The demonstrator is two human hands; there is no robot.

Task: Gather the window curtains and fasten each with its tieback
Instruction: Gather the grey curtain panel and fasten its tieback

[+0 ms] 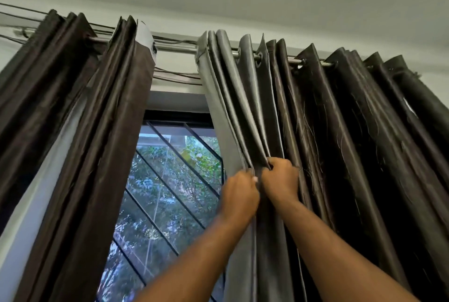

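Centrally, the left hand [239, 194] and right hand [279, 180] pinch the right curtain [340, 143] by its folded leading pleats; it looks soft, slippery, best bunched there.

- A metal rod [176, 48] ran across the top of the window, just under the ceiling, and was bare in the stretch between the two curtains.
- The left curtain [97, 131], dark brown, hung from it bunched into tight folds, with pale lining showing at its inner edge.
- The right curtain [315, 119] hung from it by round eyelets [259, 56] with the rod threaded through them, its folds spread more loosely along the rod.
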